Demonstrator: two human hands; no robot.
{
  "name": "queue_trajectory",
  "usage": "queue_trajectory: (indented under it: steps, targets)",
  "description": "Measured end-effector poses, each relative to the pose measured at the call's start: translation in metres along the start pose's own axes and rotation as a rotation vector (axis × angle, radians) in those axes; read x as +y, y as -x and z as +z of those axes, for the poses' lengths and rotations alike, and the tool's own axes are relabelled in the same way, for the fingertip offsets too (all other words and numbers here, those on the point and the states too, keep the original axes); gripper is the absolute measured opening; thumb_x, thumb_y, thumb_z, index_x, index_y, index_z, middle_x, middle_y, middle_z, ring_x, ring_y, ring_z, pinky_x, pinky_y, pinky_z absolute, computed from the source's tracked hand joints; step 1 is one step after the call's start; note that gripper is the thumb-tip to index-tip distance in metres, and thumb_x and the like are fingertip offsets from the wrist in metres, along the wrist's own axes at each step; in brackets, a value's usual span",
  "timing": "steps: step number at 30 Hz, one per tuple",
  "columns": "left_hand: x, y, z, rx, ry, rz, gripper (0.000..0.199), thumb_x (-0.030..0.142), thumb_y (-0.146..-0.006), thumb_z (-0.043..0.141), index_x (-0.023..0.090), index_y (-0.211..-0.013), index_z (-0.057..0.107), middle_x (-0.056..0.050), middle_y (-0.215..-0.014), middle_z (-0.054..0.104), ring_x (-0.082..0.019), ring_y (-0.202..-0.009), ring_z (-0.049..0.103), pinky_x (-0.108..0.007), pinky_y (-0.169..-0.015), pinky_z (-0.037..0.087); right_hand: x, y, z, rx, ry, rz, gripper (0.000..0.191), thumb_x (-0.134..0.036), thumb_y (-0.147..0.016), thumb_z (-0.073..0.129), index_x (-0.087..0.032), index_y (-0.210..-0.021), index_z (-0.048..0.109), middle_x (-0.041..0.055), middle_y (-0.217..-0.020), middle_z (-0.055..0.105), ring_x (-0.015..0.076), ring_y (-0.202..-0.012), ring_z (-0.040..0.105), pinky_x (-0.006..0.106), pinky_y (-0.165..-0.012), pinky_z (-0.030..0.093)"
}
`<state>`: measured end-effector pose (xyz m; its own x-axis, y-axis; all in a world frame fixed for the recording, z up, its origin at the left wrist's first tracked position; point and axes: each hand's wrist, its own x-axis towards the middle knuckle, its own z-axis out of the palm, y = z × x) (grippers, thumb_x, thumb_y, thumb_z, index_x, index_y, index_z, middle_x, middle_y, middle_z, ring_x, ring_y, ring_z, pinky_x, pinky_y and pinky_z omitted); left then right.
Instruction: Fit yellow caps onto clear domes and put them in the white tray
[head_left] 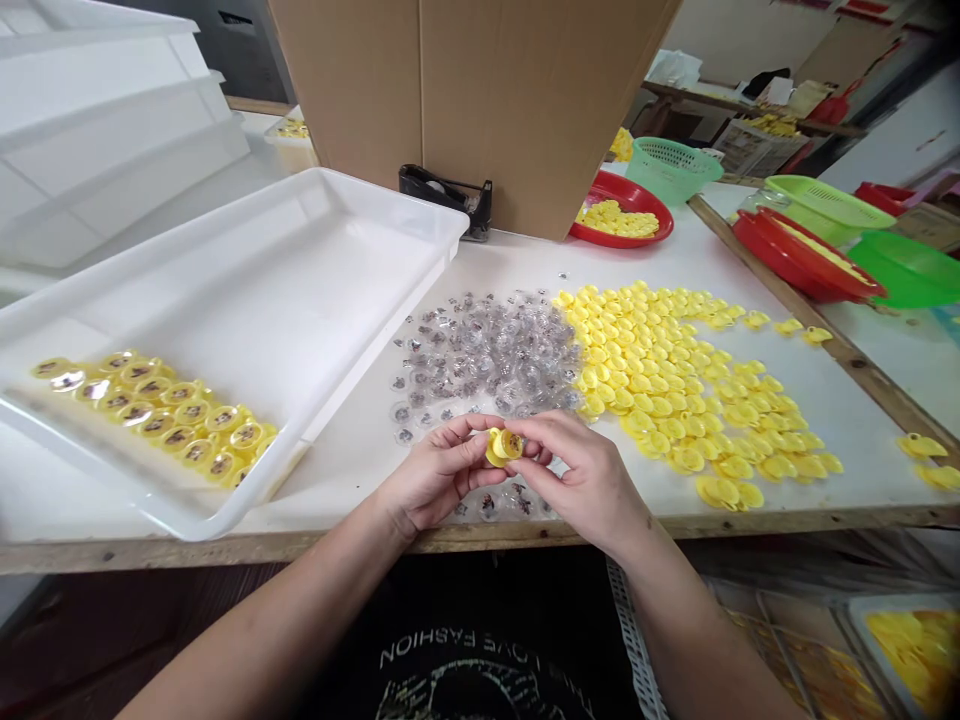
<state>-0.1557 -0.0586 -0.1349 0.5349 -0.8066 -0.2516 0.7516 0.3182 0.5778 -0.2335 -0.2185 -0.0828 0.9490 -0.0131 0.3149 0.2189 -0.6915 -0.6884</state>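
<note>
The tabletop (750,280) is white with a wooden front edge, and everything else sits on it. The cardboard box (480,100) stands upright at the back of the tabletop. The white tray (315,250) lies on the tabletop's left part, tilted over the front edge, with rows of finished yellow pieces (157,410) in its near left corner. The heap of yellow caps (675,390) covers the tabletop's right half, spread flat. The heap of clear discs (480,355) lies at the middle of the tabletop, touching the yellow caps on its right side. The red dish (645,195) with more yellow parts rests at the back of the tabletop, just beside the box. The black tape dispenser (446,195) stands at the back too, against the box's foot.

Over the tabletop's front edge, the left hand (431,475) and the right hand (581,470) meet. Both pinch one yellow cap (502,445) between thumb and fingertips, above a few clear discs.
</note>
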Motion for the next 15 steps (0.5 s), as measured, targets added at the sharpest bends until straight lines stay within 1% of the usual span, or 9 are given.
queue_trajectory:
  steps: [3,6,9,11,15]
  targets:
    - [0.0,0.0,0.0,0.001,0.016,0.01,0.026,0.021,-0.077,0.072,0.014,-0.101,0.064,-0.006,-0.093,0.069,-0.015,-0.08,0.069,-0.02,-0.07,0.059,-0.003,-0.003,0.001,-0.027,0.03,0.013,0.035,-0.009,-0.079,0.063,-0.024,-0.11,0.065,0.0018,-0.088,0.06,0.0116,-0.07,0.058,0.024,-0.059,0.051]
    - [0.0,0.0,0.0,-0.002,0.021,-0.013,0.025,0.021,-0.078,0.071,0.012,-0.1,0.064,-0.008,-0.093,0.07,-0.015,-0.079,0.07,-0.019,-0.068,0.059,-0.003,-0.004,-0.003,-0.088,0.082,0.023,0.037,-0.01,-0.078,0.066,-0.022,-0.113,0.064,0.0017,-0.085,0.062,0.0134,-0.072,0.06,0.026,-0.061,0.051]
    - [0.0,0.0,0.001,-0.017,0.014,-0.036,0.024,0.024,-0.078,0.071,0.012,-0.098,0.065,-0.008,-0.088,0.07,-0.015,-0.074,0.07,-0.017,-0.064,0.058,-0.003,-0.004,-0.008,-0.152,0.115,0.018,0.036,-0.009,-0.08,0.063,-0.022,-0.114,0.063,0.0022,-0.091,0.066,0.0154,-0.079,0.063,0.028,-0.068,0.051]
    - [0.0,-0.001,0.001,-0.037,0.006,-0.037,0.024,0.026,-0.078,0.071,0.011,-0.097,0.065,-0.008,-0.085,0.071,-0.015,-0.073,0.07,-0.017,-0.063,0.058,-0.004,-0.005,-0.011,-0.17,0.109,0.015,0.038,-0.008,-0.081,0.061,-0.023,-0.115,0.062,0.0015,-0.095,0.068,0.0155,-0.083,0.064,0.028,-0.072,0.051]
    - [-0.002,-0.002,-0.002,-0.065,0.003,-0.035,0.024,0.026,-0.079,0.07,0.011,-0.097,0.064,-0.008,-0.084,0.071,-0.016,-0.073,0.07,-0.018,-0.063,0.058,-0.006,-0.008,-0.013,-0.199,0.061,-0.007,0.043,-0.006,-0.082,0.06,-0.029,-0.119,0.059,-0.0024,-0.1,0.068,0.0123,-0.084,0.064,0.024,-0.074,0.049]
